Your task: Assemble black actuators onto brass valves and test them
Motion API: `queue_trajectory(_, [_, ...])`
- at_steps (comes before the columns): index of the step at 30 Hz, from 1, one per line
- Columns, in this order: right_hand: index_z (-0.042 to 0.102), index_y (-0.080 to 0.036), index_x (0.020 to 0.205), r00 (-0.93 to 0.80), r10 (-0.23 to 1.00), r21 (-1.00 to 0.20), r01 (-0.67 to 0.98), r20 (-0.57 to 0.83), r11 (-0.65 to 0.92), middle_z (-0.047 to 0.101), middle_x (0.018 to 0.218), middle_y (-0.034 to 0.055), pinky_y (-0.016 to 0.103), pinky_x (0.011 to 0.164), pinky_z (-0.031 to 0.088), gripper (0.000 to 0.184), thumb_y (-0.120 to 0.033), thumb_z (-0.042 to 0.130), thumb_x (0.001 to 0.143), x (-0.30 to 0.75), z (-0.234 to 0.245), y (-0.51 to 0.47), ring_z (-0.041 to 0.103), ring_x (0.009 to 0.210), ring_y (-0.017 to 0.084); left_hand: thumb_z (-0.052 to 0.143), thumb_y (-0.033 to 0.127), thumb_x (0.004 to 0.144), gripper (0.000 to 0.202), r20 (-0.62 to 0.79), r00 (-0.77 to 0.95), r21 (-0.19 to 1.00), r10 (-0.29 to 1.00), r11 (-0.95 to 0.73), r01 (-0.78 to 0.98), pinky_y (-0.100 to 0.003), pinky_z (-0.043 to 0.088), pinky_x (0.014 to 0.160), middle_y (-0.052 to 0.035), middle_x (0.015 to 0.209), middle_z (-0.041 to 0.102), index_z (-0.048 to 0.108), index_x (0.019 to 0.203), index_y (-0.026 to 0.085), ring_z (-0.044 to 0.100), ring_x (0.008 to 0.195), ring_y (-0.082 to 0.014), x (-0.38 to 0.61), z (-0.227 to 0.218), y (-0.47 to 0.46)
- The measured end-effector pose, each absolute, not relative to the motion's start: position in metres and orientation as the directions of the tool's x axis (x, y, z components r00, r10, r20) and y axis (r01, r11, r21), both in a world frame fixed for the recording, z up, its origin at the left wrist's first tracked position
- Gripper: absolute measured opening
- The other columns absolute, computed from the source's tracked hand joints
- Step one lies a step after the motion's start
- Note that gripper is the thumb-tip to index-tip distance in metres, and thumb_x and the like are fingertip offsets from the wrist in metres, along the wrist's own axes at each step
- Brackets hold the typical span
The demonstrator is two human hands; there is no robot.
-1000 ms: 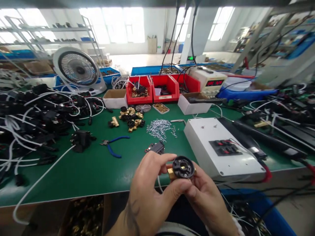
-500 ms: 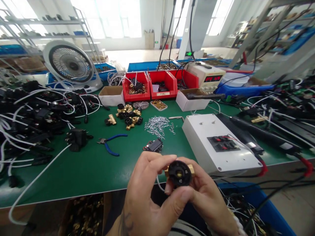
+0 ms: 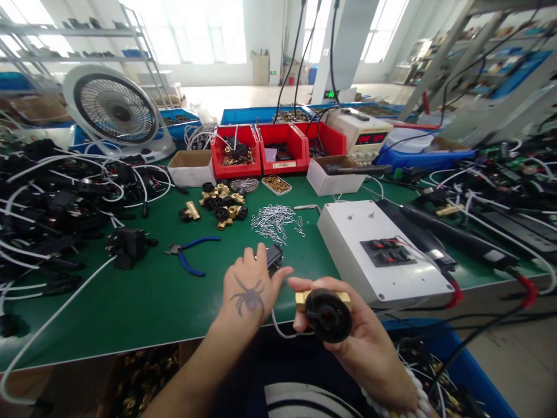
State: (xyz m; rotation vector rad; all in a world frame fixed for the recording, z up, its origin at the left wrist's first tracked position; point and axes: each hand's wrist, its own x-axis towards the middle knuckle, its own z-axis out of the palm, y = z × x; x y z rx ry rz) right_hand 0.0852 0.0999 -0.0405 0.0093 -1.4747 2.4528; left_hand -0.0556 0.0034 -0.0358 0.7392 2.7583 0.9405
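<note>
In my right hand (image 3: 357, 331) is a brass valve body (image 3: 301, 300) with a round black plastic cap (image 3: 328, 315) turned toward me, held between fingers and thumb. My left hand (image 3: 250, 284) reaches over the bench, back up, thumb spread away from the fingers. Between that thumb and the fingers lies a small black electrical module (image 3: 274, 255), partly covered by the hand, with a white cable (image 3: 282, 334) below it. Just beyond is a pile of small metal spring clips (image 3: 274, 220). Blue-handled pliers (image 3: 189, 255) lie to the left.
More brass valve bodies (image 3: 224, 203) sit farther back, before red bins (image 3: 237, 154). A white control box (image 3: 383, 249) stands on the right. Black modules with white cables (image 3: 47, 197) crowd the left side. A fan (image 3: 115, 113) and a power supply (image 3: 359, 133) stand behind.
My left hand has let go of the capped brass valve body and moved forward and left to the black module. My right hand keeps the valve body, now tilted differently.
</note>
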Motion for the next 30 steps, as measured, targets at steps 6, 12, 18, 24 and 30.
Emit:
queue_trajectory(6, [0.065,-0.03,0.12,-0.965,0.249,-0.86,-0.191,0.078,-0.473,0.075,0.1,0.0026,0.022,0.072,0.055,0.039,-0.039,0.077,0.084,0.083,-0.04,0.098,0.068,0.071,0.01,0.06,0.042,0.087,0.042,0.028,-0.839,0.871,0.544,0.398,0.287,-0.041,0.046,0.095,-0.0107,0.116,0.065,0.055,0.123,0.019,0.062,0.107,-0.0288,-0.064,-0.052,-0.002])
queue_trajectory(12, [0.058,-0.024,0.123,-0.98,0.186,-0.838,-0.046,-0.067,-0.544,0.075,0.095,0.0045,0.021,0.068,0.053,0.041,-0.042,0.072,0.089,0.081,-0.04,0.094,0.068,0.067,0.009,0.04,0.061,0.094,0.056,-0.048,-0.781,0.97,0.622,-0.158,-0.186,-0.033,0.054,0.077,-0.0113,0.115,0.068,0.058,0.123,0.016,0.068,0.095,-0.0234,-0.062,-0.035,-0.016])
queue_trajectory(18, [0.056,-0.021,0.129,-0.982,0.148,-0.87,0.028,-0.116,-0.492,0.076,0.089,0.0045,0.025,0.078,0.052,0.043,-0.042,0.067,0.093,0.083,-0.039,0.087,0.069,0.074,0.011,0.052,0.046,0.094,0.045,0.008,-0.832,0.946,0.554,-0.274,-0.173,-0.035,0.048,0.099,-0.002,0.128,0.064,0.055,0.135,0.029,0.057,0.122,-0.024,-0.044,-0.025,-0.021])
queue_trajectory(24, [0.061,-0.02,0.12,-0.986,0.118,-0.778,0.019,-0.12,-0.627,0.074,0.082,0.0032,0.018,0.064,0.051,0.038,-0.041,0.069,0.091,0.081,-0.032,0.083,0.067,0.063,0.008,0.043,0.038,0.097,0.045,0.28,-0.79,0.959,0.545,-0.204,0.199,-0.042,0.03,0.118,0.003,0.144,0.053,0.05,0.141,0.036,0.042,0.139,-0.0251,-0.028,-0.026,-0.027])
queue_trajectory(30, [0.065,-0.026,0.117,-0.974,0.218,-0.773,-0.096,-0.056,-0.627,0.074,0.084,0.0001,0.017,0.061,0.054,0.031,-0.037,0.072,0.089,0.082,-0.03,0.074,0.068,0.062,0.007,0.041,0.034,0.099,0.044,0.4,-0.759,0.913,0.513,-0.154,0.377,-0.034,0.032,0.118,0.0061,0.15,0.048,0.045,0.143,0.037,0.042,0.139,-0.021,-0.017,-0.026,-0.027])
